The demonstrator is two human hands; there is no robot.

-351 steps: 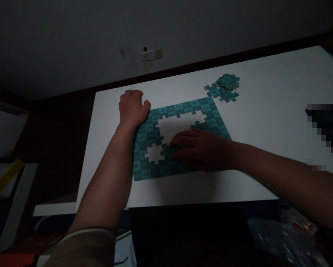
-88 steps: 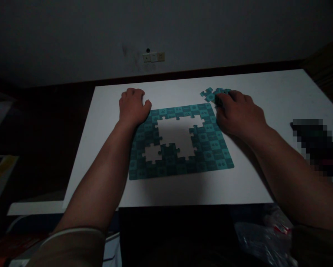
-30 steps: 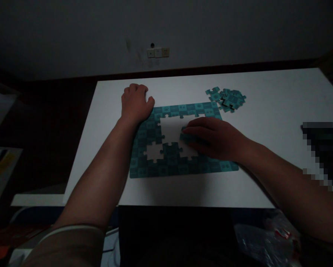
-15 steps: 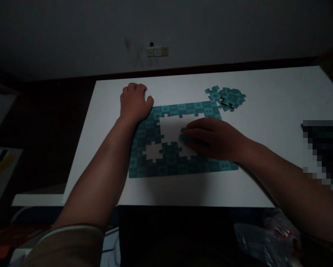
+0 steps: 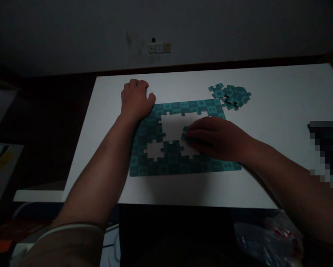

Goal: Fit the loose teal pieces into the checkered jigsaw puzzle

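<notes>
Held piece (image 5: 184, 135) over gapped puzzle (image 5: 166, 169)

Bare right hand (image 5: 218, 139) moved from heaped teal jigsaw pieces (image 5: 237, 97) to checkered teal puzzle (image 5: 172, 157), teal piece (image 5: 184, 135) in grasp

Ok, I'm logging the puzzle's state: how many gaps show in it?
2: one small gap at the lower left of the puzzle, and a larger gap in its middle, partly covered by the right hand, which may hide more.
</notes>
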